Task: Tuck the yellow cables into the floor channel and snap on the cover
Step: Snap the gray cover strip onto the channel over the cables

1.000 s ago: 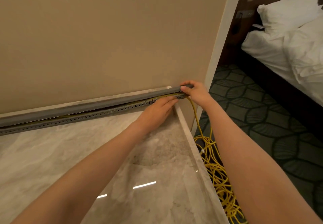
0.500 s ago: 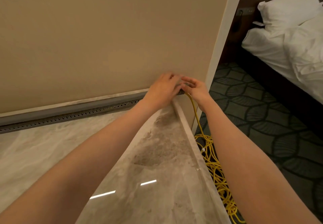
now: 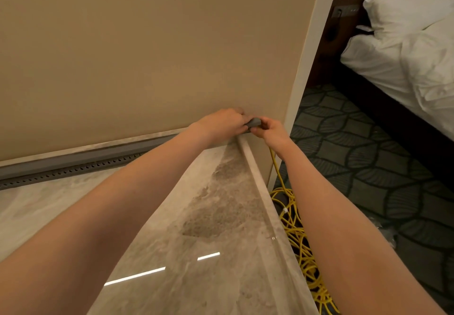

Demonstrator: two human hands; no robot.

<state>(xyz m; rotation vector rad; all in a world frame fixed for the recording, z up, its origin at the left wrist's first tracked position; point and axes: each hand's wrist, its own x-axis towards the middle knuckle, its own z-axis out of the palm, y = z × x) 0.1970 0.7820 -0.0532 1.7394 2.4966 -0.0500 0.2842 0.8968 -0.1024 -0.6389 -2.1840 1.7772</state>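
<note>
Yellow cables (image 3: 294, 228): several thin round cords in a loose, tangled heap on the patterned carpet (image 3: 368, 167), below the right forearm. One strand rises to the underside of the right hand (image 3: 271, 133). A small white tie (image 3: 285, 210) sits among the loops.

Handling, judged: light, limp and somewhat springy, so likely to lift back out of a narrow slot. Best taken in short stretches close to the channel mouth, not from the heap.

Cover (image 3: 254, 123): grey strip, its end showing between the two hands, at the foot of the wall. Judged light, stiff along its length and slightly flexible; best pressed from above at the end, then onward to the left.

Floor channel (image 3: 73, 171): grey, with a row of small slots, running away to the left of the left hand (image 3: 221, 123).

Hands: the left is curled over the cover, knuckles up, against the wall. The right pinches the cover's end between thumb and fingers. The two nearly touch.

Markings: no brand, label or legible writing on cables, cover or channel.
</note>
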